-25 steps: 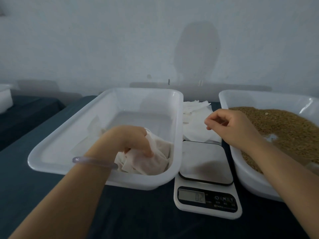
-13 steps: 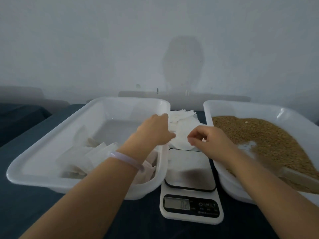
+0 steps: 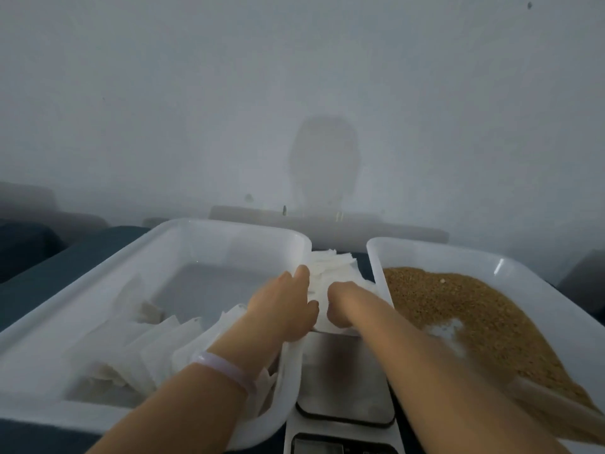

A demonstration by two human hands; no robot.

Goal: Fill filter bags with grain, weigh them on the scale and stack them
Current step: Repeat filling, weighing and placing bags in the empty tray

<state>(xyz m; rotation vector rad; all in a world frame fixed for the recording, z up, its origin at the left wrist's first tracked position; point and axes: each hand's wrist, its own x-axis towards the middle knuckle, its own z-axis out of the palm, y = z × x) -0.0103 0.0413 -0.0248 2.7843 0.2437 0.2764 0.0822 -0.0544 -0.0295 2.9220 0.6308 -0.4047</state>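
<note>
Two hands, two white trays, one scale, one bracelet

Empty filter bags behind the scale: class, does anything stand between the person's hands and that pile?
Nothing visible does. The left hand and right hand are at the pile of empty filter bags, which lies between the bag tray and the grain tray, beyond the scale. Whether either hand pinches a bag cannot be told.

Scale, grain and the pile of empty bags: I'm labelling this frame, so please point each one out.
scale (image 3: 343, 381), head view, on its steel weighing plate.
grain (image 3: 458, 309), head view, middle of the brown heap.
pile of empty bags (image 3: 334, 267), head view, top sheet at the far end.
</note>
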